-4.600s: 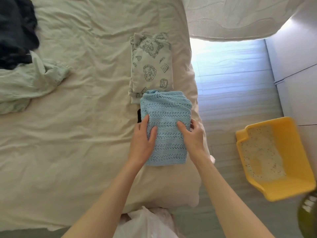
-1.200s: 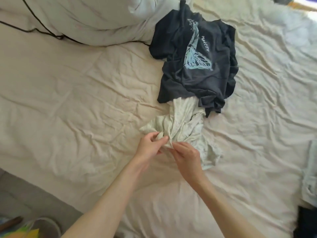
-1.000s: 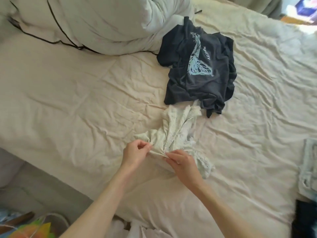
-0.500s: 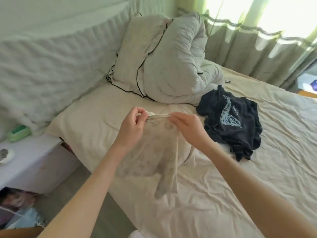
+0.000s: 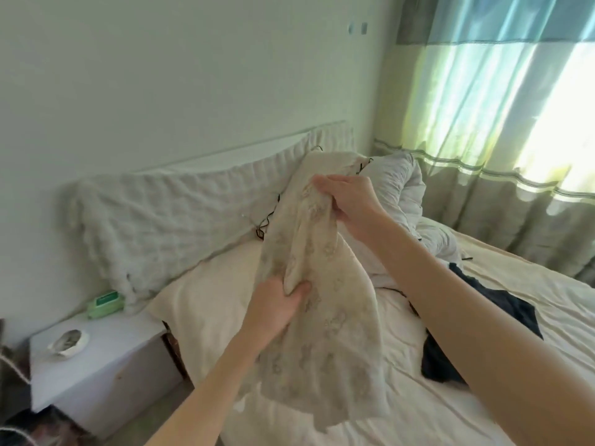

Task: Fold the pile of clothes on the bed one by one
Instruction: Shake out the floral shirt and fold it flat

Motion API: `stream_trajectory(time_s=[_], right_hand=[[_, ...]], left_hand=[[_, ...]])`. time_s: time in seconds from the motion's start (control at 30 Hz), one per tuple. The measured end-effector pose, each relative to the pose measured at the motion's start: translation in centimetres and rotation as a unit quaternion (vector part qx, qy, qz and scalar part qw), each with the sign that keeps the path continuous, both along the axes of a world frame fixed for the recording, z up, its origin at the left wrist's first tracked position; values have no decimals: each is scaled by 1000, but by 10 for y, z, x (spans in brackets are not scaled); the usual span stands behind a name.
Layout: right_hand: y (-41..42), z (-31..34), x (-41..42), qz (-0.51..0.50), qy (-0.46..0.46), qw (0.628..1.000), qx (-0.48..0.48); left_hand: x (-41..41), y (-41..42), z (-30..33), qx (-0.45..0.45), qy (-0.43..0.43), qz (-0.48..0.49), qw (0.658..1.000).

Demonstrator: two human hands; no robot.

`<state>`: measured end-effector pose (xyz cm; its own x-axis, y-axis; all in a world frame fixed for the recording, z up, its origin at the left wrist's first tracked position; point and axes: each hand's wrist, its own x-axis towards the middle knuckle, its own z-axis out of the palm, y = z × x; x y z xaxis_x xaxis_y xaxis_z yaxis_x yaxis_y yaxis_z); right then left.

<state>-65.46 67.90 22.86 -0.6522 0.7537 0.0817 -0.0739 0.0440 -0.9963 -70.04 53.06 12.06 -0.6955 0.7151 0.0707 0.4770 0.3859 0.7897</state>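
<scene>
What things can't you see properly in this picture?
- Dark garment: the right forearm crosses it in the head view, so its shape and print stay hidden.
- Pale patterned garment: bunched between the left hand and right hand; what kind of clothing it is cannot be told.
- Small dish on the nightstand: too small and blurred to tell its contents.
- Green packet: label unreadable.
</scene>
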Motion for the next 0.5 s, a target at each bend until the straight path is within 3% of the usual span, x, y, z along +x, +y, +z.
stream_trajectory(time_s=[0.1,0.2,0.37,0.5], right_hand=[[16,1,-5,-41,0,999,-20],[25,-18,11,19,-38,995,-89],[-14,-68,44,70,-130,981,125],[-44,-103,40,93,-182,950,235]], left_hand=[[-22,0,18,28,6,21,999],[-49,5,46,82,-23,41,996],[-75,23,74,162,-158,109,968],[-75,42,88,192,-247,105,944]])
